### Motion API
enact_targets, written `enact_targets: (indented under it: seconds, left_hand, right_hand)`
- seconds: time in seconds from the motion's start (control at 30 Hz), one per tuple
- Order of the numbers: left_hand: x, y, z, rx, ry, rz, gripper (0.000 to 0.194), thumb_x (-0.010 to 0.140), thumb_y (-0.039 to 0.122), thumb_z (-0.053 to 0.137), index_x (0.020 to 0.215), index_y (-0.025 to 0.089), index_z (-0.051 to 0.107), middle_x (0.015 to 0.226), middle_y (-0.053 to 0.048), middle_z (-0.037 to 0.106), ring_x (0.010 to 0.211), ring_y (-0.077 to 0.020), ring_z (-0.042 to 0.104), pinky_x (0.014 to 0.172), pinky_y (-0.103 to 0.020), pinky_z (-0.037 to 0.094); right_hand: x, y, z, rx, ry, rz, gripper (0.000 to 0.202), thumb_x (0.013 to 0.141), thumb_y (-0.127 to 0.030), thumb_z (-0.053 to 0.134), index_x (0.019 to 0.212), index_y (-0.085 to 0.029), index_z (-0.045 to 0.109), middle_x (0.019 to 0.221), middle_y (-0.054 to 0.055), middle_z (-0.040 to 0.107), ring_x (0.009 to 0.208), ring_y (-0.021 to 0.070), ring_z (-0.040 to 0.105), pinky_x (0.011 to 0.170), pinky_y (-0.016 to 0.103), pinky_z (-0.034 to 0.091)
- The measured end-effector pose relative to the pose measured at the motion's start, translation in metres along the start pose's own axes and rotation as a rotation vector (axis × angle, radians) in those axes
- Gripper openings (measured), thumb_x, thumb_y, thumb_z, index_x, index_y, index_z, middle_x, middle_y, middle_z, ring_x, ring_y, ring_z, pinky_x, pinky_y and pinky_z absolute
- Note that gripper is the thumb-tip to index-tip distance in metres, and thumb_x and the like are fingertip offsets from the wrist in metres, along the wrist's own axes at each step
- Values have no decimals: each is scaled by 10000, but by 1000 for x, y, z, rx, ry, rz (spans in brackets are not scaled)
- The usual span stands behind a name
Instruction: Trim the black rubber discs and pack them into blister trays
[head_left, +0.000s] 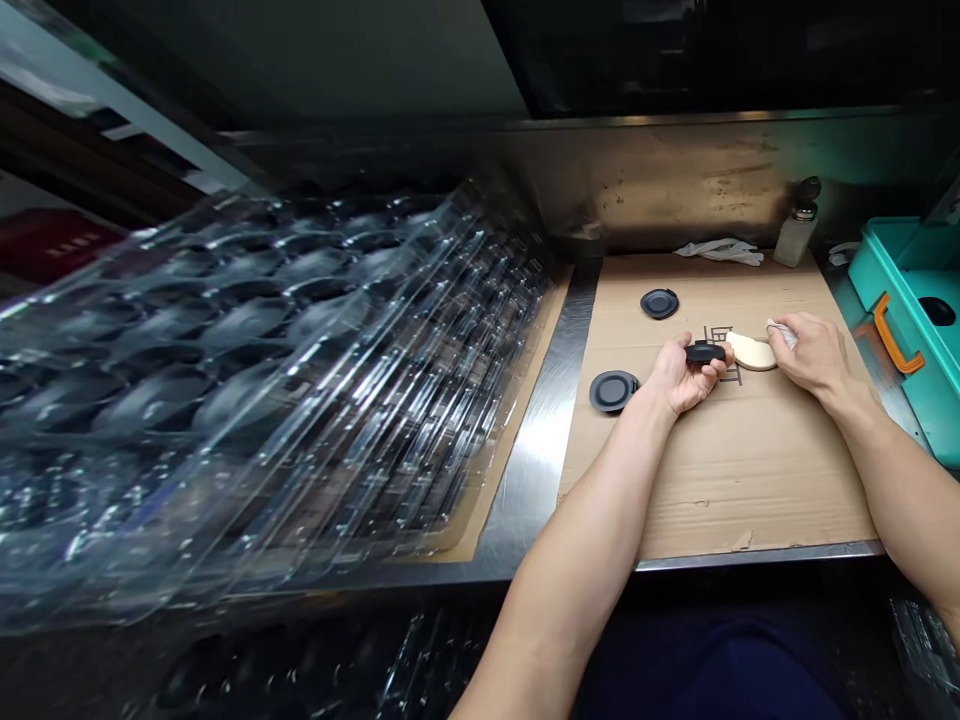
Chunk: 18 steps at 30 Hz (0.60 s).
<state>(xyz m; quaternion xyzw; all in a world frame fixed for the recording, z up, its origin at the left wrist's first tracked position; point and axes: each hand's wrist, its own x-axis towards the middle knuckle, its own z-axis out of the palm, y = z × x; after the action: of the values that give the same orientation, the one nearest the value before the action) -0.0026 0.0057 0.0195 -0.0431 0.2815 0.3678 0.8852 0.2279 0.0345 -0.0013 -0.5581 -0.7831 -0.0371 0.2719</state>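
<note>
My left hand [686,380] has its fingers wrapped round a small black round part [705,352], held above the cardboard sheet [705,460]. A cream-coloured rounded pad [753,352] lies just right of that part. Beside the pad's right end, my right hand [808,350] pinches a small white cloth or tissue [780,332]. Two more black round parts rest on the cardboard, one farther back [660,303] and one [613,391] left of my left wrist. Dark printed marks show on the cardboard under the hands.
Stacked clear plastic trays [315,350] holding dark parts fill the left side. At the back stand a glass bottle [796,232] and a crumpled white cloth [721,251]. A teal bin [889,265] with an orange handle [896,340] is at the right.
</note>
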Motion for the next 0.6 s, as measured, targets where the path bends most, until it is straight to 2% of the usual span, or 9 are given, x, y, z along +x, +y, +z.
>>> enact_targets:
  seconds: [0.27,0.47,0.6]
  left_hand:
    - [-3,-1,4,8,1,36,518,1063,477,233,1130,70,546,811,-113,572,516,-94,469,341,-117,411]
    - [-1,-3,6,29,-7,81,534,1065,443,215,1161,40,552,765,-113,578,541,-126,509,394,-163,490]
    - [4,-9,7,204,29,173,520,1075,423,215,1107,48,574,733,-123,625,530,-137,569,438,-190,523]
  right_hand:
    - [2,3,-3,-57,-26,76,313,932,-375,522,1027,-203,765,1034,113,762,943,290,686,797,360,473]
    - [5,-2,-14,39,-8,138,324,928,-382,549,1126,-192,719,1041,125,758,926,299,683,803,377,482]
    - [6,-20,-21,230,-33,-2,271,955,-402,540,1029,-205,711,1012,105,742,924,262,667,830,359,490]
